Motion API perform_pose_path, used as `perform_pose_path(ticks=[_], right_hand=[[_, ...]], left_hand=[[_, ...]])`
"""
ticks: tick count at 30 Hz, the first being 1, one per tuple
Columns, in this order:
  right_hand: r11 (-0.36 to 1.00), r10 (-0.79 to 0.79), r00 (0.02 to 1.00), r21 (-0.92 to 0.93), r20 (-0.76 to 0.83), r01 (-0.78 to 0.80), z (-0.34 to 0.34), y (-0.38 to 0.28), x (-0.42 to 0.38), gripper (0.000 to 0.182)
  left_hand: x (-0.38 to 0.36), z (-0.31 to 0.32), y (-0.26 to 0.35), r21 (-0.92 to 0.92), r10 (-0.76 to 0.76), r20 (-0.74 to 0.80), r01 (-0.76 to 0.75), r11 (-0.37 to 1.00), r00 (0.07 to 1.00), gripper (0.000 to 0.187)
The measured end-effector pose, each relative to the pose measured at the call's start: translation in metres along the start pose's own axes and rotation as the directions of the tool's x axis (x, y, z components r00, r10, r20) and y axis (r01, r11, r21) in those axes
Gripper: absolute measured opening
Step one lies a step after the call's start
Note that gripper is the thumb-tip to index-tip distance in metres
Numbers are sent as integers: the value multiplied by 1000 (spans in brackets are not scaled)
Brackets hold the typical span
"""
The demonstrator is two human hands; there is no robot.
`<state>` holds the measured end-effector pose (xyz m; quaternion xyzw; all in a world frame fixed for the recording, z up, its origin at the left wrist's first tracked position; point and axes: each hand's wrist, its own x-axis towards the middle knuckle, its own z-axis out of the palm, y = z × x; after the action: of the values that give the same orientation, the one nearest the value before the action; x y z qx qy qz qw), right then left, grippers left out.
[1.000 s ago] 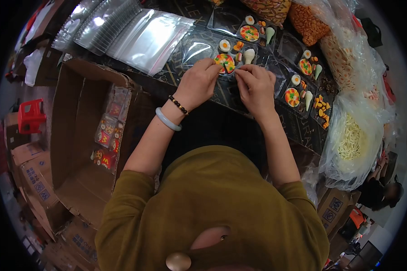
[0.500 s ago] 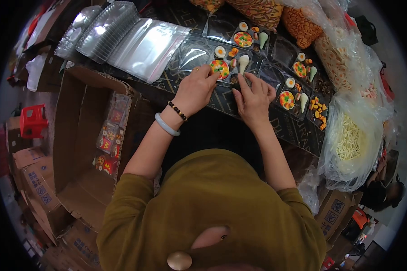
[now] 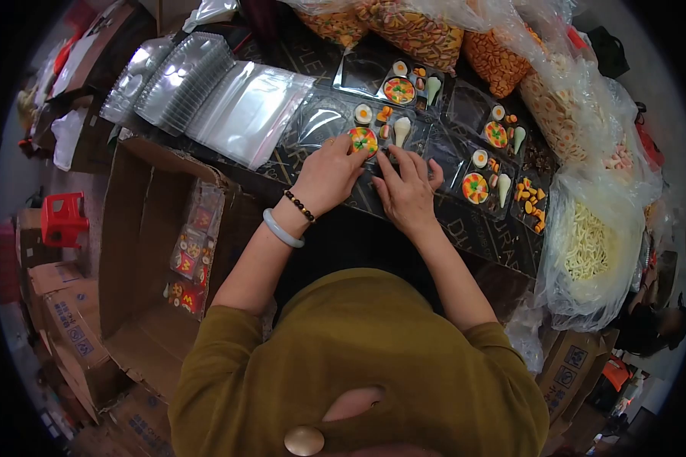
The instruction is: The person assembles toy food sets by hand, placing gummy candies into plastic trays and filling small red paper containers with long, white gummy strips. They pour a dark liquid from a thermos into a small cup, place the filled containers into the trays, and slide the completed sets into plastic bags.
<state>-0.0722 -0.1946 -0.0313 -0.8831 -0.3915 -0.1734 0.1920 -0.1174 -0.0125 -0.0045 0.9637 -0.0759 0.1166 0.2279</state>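
Note:
My left hand is at the left front of a clear plastic tray, fingers closed at the edge of a round toy pizza. Just to the right, my right hand reaches the tray's front edge, thumb and index finger apart; what lies beneath its fingertips is hidden. In the same tray are a toy fried egg, small orange pieces and a white cone-shaped piece. Similar filled trays lie behind and to the right, with another toy pizza in the right one.
Stacked clear plastic shells and clear bags lie at the left. Bags of small toy pieces line the back; a bag of pale strands stands right. Below left, an open cardboard box holds packed sets.
The view has tilted, so the table appears lower. My right hand has shifted left along the tray's front edge, closer to my left hand. My left hand remains at the toy pizza.

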Motion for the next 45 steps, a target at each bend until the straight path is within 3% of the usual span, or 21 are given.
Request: perform_pose_path(ticks=[8,13,16,17,19,21,22,23,24,28,29,30,32,34,37,39,40,42,45], right_hand=[[1000,24,999,5,-27,-24,-1,1,4,46],[998,65,994,-1,-93,-66,-2,17,47,46],[998,62,998,-6,-19,-63,12,30,70,36],[998,62,998,-3,22,-62,14,34,75,34],[999,44,997,18,-65,-43,8,35,75,30],[997,69,993,52,-96,-64,-3,34,72,28],[993,85,992,88,-89,-77,-10,34,69,27],[988,107,991,119,-84,-97,-17,35,65,26],[984,126,989,139,-74,-115,-20,37,60,25],[970,166,985,187,-56,-153,-39,43,43,24],[968,178,983,186,-44,-167,-43,45,39,24],[966,191,980,188,-49,-179,-48,46,36,24],[958,223,974,194,-47,-210,-55,55,29,25],[954,240,964,214,-117,-212,-73,70,25,25],[932,337,885,245,-320,-267,-114,120,19,18],[901,432,748,276,-503,-335,-150,166,26,14],[950,297,716,116,-632,-291,-165,204,28,15],[866,496,572,324,-654,-380,-193,259,46,13],[947,292,645,117,-707,-300,-220,334,94,13]], left_hand=[[22,-13,-2,-118,-31,10,32,993,999,35],[60,-6,-11,2,-7,-13,7,1000,1000,40],[70,2,-19,75,-52,101,44,996,994,41],[71,5,-24,6,-23,40,23,1000,999,42],[74,1,-27,-168,8,-78,-21,986,997,42],[91,-12,-45,-439,7,-83,-43,897,996,40],[103,-25,-48,-396,17,-236,-113,911,972,36],[119,-35,-57,-496,-53,-322,-120,860,945,31],[138,-49,-65,-377,-61,-456,-131,917,888,26],[220,-90,-114,-379,-213,-602,-40,925,769,15],[240,-93,-129,-284,-145,-683,-77,956,716,15],[254,-96,-142,-243,-156,-650,-9,970,744,18],[273,-95,-156,42,-82,-621,137,990,779,26],[283,-86,-166,216,138,-665,13,976,734,34],[258,-75,-111,281,265,-721,-80,956,641,35],[223,-64,-57,191,233,-700,-137,972,675,34],[207,-49,-40,58,181,-664,-192,980,726,34],[174,-23,-6,-113,130,-571,-234,966,811,32],[132,8,49,-351,34,-411,-193,916,911,26]])
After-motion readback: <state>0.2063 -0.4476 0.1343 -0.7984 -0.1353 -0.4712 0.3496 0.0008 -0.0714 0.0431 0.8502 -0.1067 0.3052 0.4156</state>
